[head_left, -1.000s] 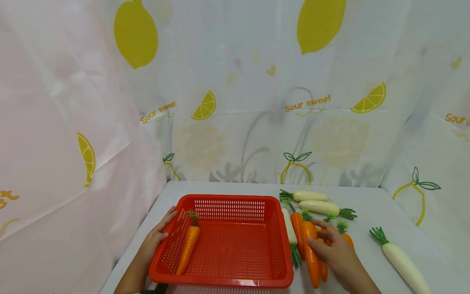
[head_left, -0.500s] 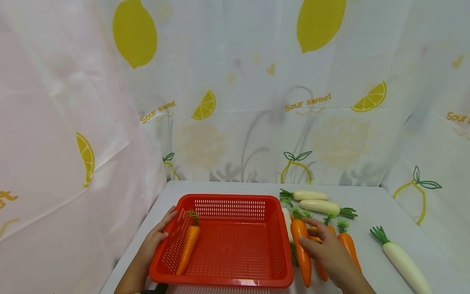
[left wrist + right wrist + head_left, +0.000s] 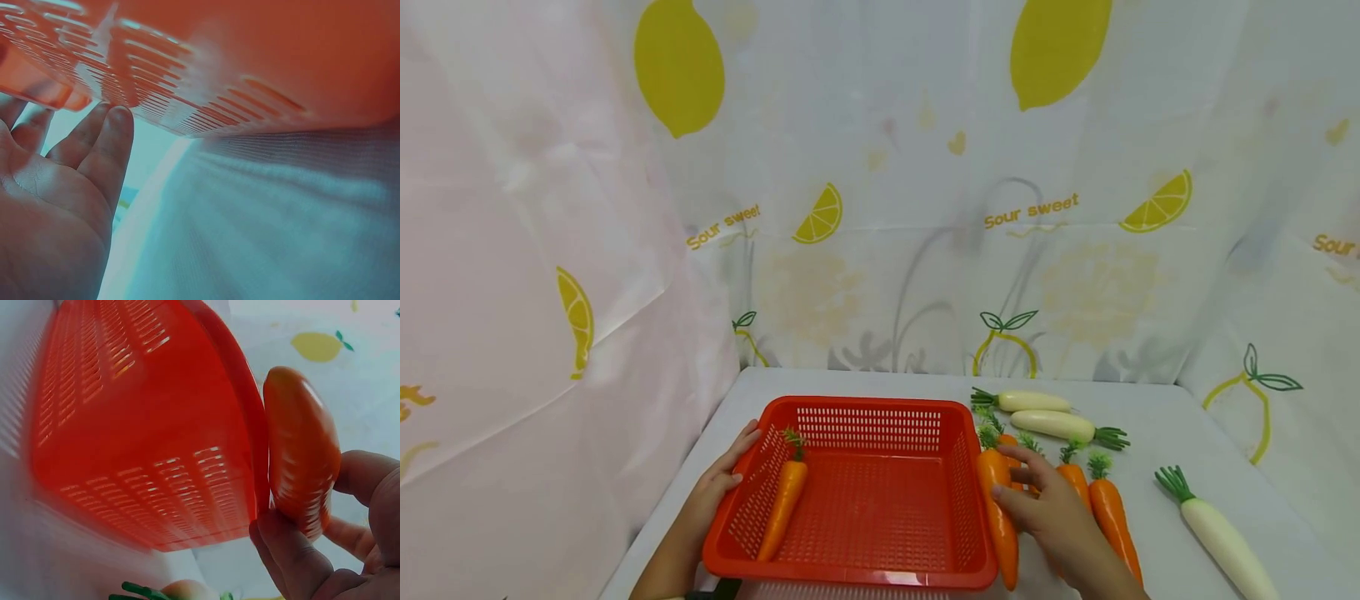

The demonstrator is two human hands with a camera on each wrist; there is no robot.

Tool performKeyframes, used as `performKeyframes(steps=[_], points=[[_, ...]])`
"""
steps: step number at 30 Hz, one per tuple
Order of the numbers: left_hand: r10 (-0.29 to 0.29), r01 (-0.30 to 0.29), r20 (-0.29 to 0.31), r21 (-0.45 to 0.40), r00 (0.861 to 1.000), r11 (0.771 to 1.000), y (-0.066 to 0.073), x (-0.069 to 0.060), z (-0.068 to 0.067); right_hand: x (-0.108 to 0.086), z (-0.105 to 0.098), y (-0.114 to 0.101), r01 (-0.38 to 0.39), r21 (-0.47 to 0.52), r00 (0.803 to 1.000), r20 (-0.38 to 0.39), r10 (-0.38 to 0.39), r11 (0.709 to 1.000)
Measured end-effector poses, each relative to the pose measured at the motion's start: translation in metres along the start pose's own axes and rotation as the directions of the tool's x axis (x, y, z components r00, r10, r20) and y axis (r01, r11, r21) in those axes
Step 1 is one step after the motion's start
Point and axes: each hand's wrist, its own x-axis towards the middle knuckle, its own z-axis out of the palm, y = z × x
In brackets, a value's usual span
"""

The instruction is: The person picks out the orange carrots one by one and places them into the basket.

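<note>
While the left hand rests against the basket's left side, fingers slightly apart and not clamped, probably steadying it, the right hand has its fingers clamped mid-body on one carrot, likely for balance. That carrot is at the right rim, just outside; can't tell if it touches. Inside carrot lies along the left wall, leaves away from the person. Loose carrots sit around and right of the right hand, partly hidden, maybe bunched for easy reach. Lone radish far right; radish pair toward the back, leaves pointing opposite ways. Surface is plain white. Lemon-print cloth hangs behind and on both sides, probably screening the room; nothing visible past it.
</note>
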Motion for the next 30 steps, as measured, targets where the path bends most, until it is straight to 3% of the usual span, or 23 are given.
performKeyframes(steps=[6,18,30], points=[[-0.005,0.005,0.01,-0.005,1.0,1.0,-0.002,0.0,-0.001,-0.002,0.003,-0.006,-0.002,-0.019,1.0,-0.005,0.002,1.0],[0.007,-0.007,0.015,0.007,1.0,1.0,-0.002,0.001,-0.002,-0.002,0.003,-0.014,0.031,0.04,0.999,0.017,-0.032,0.999],[-0.02,0.02,0.002,0.015,1.0,1.0,-0.003,0.001,-0.002,0.003,0.015,-0.023,0.052,0.028,0.998,0.045,-0.053,0.998]])
